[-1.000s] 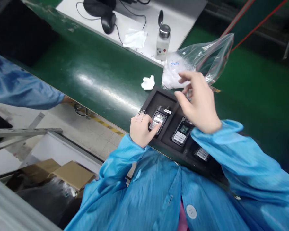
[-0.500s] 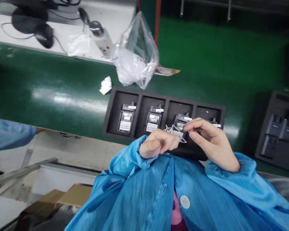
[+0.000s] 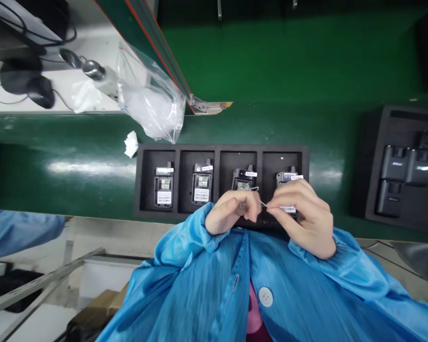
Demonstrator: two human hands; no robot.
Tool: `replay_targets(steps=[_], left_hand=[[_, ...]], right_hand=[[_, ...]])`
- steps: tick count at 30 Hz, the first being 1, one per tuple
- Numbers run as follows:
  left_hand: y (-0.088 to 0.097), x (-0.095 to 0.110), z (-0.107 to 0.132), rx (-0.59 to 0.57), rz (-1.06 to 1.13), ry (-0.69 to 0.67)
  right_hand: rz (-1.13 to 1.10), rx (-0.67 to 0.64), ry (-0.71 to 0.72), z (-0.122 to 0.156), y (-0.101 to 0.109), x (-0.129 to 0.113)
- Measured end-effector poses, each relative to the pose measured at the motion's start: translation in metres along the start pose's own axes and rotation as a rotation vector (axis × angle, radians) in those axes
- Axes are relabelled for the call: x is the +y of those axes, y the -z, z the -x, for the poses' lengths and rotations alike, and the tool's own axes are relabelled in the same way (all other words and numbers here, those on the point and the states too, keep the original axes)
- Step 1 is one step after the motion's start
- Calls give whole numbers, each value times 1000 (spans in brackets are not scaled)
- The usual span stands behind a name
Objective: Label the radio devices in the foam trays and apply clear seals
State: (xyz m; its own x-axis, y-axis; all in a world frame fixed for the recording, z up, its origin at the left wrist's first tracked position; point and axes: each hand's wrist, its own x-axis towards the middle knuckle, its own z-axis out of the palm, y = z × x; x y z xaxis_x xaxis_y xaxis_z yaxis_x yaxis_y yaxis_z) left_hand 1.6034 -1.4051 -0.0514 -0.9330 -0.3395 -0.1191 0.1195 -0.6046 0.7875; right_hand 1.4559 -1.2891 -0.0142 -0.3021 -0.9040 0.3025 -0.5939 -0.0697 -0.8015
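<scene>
My left hand (image 3: 231,213) is closed around thin white cords (image 3: 264,204), with a small loop showing above its fingers. My right hand (image 3: 306,218) pinches the end of one cord between thumb and fingertips, and that strand spans the short gap between both hands. Beneath them lies a black foam tray (image 3: 217,148) with a row of compartments. Each compartment holds a dark handheld device with a stubby antenna and white labels. The leftmost device (image 3: 164,186) and the one beside it (image 3: 201,183) show fully; my hands partly cover the third (image 3: 244,178) and the rightmost (image 3: 285,177).
A clear plastic bag (image 3: 151,107) with white contents sits beyond the tray, near a metal bracket (image 3: 209,107). Crumpled white paper (image 3: 131,144) lies at the tray's left corner. Another black tray (image 3: 373,190) with dark devices stands right. Another person's blue sleeve (image 3: 21,232) is at far left.
My right hand has closed onto a strand, now drawn out straight from my left hand. Fewer cord loops show above the left hand. The camera view has turned and shifted.
</scene>
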Motion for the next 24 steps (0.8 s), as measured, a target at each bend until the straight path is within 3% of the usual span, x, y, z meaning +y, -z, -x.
replay_targets(steps=[6,9,11,14,15,17,19,21,24], left_hand=[[7,6,3,222,171,141],[30,33,13,456,-16,83],[63,62,26,683,-299,-86],[139,108,49,1138,-839,-382],[167,121,55,1244,-1058,-379],[214,141,62,1342,-1358,-143],[243,154,64,1303,-1484,209],[256,161,63,1188,-1509,443],[259,167,60,1101,-1509,569]], right_hand=[[-97,-31,193,-5,4,1],[-151,23,182,-10,4,-1],[-172,83,144,-11,5,1],[-176,167,76,-7,9,7],[-173,191,52,-5,10,10],[-167,239,-1,-1,14,15],[-155,308,-46,3,17,20],[-138,371,-76,7,20,25],[-127,408,-123,13,24,31]])
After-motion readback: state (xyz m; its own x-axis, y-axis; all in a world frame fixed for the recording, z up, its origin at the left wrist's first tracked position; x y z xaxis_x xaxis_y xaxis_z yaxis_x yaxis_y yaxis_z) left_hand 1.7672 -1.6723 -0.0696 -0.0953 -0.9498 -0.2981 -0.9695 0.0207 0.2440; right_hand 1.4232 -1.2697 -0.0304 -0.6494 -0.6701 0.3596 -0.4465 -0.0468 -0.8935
